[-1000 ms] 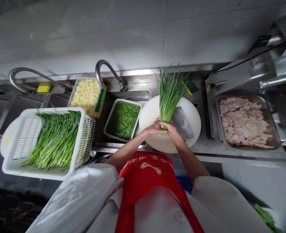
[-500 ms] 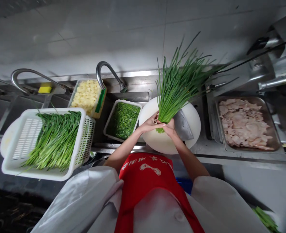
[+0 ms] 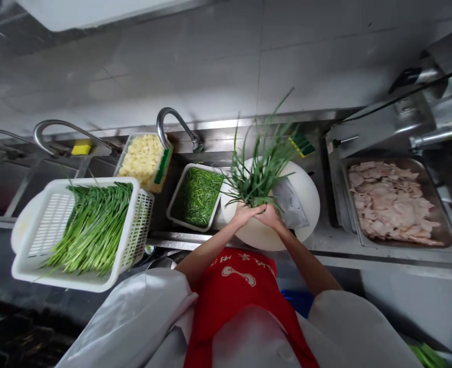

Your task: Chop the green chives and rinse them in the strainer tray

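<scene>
A bunch of garlic chives point(image 3: 258, 179) stands roughly upright over the round white cutting board point(image 3: 244, 232), its dark tips fanning toward the wall. My left hand point(image 3: 246, 213) is wrapped round the bunch from the left. From the right, my right hand point(image 3: 269, 215) closes on it too, the two hands meeting in front. The stem ends are hidden. A cleaver point(image 3: 291, 203) lies flat on the board, just right of my right hand. To the left, a white tub point(image 3: 169, 207) contains cut green pieces point(image 3: 200, 197).
A white basket point(image 3: 63, 286) of chives stands far left. Behind it are a tub of pale yellow chunks point(image 3: 141, 158), two curved taps point(image 3: 168, 113) and a yellow sponge point(image 3: 80, 147). Sliced meat point(image 3: 394, 202) fills a metal tray at right. A green scouring pad point(image 3: 303, 144) lies behind the board.
The bunch has come down and its leaves now point more toward me, looking shorter. Both hands moved slightly nearer me with it. The green pad behind the board has come into sight.
</scene>
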`<state>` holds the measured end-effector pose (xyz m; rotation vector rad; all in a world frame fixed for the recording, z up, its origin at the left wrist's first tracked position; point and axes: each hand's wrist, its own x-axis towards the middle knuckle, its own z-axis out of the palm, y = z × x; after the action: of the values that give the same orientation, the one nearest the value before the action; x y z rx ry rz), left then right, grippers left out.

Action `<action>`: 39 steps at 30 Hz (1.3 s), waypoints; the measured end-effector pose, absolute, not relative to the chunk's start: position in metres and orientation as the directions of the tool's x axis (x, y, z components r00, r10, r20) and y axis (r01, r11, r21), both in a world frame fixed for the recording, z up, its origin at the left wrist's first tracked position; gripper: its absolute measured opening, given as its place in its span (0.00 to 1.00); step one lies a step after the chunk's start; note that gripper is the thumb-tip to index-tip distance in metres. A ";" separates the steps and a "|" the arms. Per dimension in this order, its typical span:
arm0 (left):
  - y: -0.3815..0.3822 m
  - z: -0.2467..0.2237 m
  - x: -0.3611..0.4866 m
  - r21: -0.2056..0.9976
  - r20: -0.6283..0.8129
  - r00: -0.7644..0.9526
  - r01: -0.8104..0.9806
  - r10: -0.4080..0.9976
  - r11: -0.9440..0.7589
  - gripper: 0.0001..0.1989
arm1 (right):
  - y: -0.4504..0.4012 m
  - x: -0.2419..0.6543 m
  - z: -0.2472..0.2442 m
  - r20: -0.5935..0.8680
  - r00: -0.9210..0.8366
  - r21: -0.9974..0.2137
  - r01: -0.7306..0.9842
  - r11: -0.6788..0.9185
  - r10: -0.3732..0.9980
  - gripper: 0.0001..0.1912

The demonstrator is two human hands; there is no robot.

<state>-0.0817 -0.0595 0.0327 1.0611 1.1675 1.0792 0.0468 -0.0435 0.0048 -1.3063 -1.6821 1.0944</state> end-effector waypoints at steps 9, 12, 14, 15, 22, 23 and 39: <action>-0.068 0.025 -0.098 0.913 -0.329 0.052 -0.236 0.943 0.332 0.27 | -0.034 0.066 0.032 -0.179 -0.321 -0.270 0.925 0.267 0.930 0.26; -0.103 0.030 -0.130 0.911 -0.408 -0.041 0.040 0.912 0.410 0.28 | -0.037 0.058 0.022 -0.209 -0.326 -0.103 0.945 0.310 0.922 0.23; -0.109 0.041 -0.142 0.928 -0.187 0.021 0.330 0.982 0.170 0.29 | -0.038 0.052 0.017 -0.181 -0.349 -0.098 0.937 0.336 0.920 0.22; -0.102 0.046 -0.143 0.879 -0.051 0.135 0.476 0.989 -0.020 0.31 | -0.038 0.049 0.016 -0.170 -0.358 -0.105 0.933 0.345 0.918 0.22; -0.011 0.026 -0.112 0.193 -0.110 0.637 0.766 0.763 -0.613 0.42 | -0.033 0.058 0.031 -0.183 -0.393 -0.096 0.919 0.382 0.901 0.34; -0.009 0.018 -0.111 0.152 -0.105 0.632 0.773 0.768 -0.616 0.40 | -0.041 0.068 0.032 -0.133 -0.394 -0.105 0.918 0.382 0.909 0.35; -0.030 0.003 -0.112 0.033 -0.063 0.613 0.790 0.788 -0.612 0.37 | -0.060 0.116 0.025 -0.189 -0.112 -0.096 0.991 0.096 0.975 0.18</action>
<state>-0.1124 -0.0305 0.0034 2.7690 1.3556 -0.0649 0.1163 -0.0599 0.0251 -2.1420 -2.3805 0.3209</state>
